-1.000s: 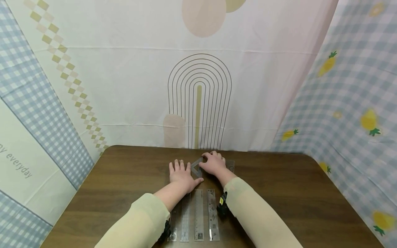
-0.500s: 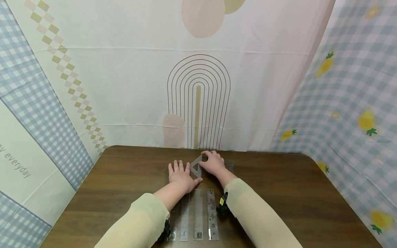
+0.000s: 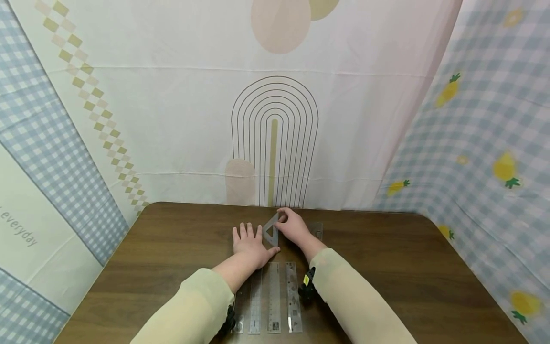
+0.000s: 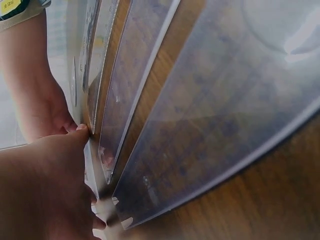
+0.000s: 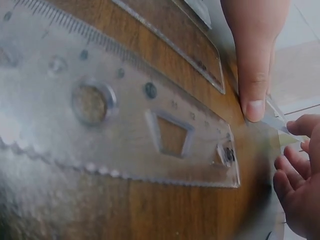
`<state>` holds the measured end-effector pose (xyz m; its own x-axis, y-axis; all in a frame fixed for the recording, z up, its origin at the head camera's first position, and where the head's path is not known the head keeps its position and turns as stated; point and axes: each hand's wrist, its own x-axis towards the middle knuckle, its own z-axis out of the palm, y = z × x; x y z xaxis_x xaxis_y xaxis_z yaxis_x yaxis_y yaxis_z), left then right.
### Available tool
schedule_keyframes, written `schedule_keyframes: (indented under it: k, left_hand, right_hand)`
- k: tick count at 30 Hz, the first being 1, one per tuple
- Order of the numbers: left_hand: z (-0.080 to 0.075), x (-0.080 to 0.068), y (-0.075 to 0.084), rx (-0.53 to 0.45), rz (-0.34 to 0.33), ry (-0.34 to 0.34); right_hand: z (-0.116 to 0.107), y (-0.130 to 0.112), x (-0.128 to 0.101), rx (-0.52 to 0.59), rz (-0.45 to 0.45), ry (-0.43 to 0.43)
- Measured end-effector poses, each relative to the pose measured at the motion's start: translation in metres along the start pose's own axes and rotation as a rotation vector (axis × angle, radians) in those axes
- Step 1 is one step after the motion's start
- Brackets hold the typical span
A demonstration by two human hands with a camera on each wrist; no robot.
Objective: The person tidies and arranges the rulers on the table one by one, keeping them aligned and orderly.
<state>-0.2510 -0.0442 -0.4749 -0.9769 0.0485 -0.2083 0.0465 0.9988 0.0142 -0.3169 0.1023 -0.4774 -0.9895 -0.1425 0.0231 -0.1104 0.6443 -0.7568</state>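
Note:
My left hand (image 3: 250, 246) lies on the brown table with fingers spread, its thumb at the lower corner of a clear triangular set square (image 3: 267, 234). With thumb and index finger, my right hand (image 3: 295, 226) pinches the set square along its right side near the top. In the right wrist view, the set square (image 5: 274, 121) shows as a thin clear strip beside the left thumb, with my right hand (image 5: 300, 180) at its far end. The left wrist view shows the back of my left hand (image 4: 45, 185); the set square is not clearly visible there.
Clear straight rulers (image 3: 275, 298) lie side by side toward me, the leftmost partly under my left forearm. Right of my right hand is another clear plastic piece (image 3: 316, 230), partly hidden. A patterned cloth (image 3: 193, 119) hangs behind the table's far edge.
My right hand has shifted slightly and its fingers are more curled. More of the set square's right side and top shows. My left hand has stayed in place.

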Motion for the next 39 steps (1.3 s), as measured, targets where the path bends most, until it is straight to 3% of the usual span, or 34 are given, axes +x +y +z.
schedule_keyframes:
  k: [14, 26, 39]
  left_hand:
    - [0.002, -0.001, 0.0, 0.013, 0.001, 0.024]
    - [-0.001, -0.004, 0.0, 0.03, 0.002, 0.027]
    - [-0.005, -0.01, -0.002, -0.069, 0.039, 0.058]
  right_hand:
    - [0.004, -0.001, -0.002, 0.319, 0.076, -0.02]
    - [0.006, -0.001, -0.004, 0.404, 0.101, 0.001]
    - [0.005, 0.003, -0.011, 0.54, 0.094, 0.067]
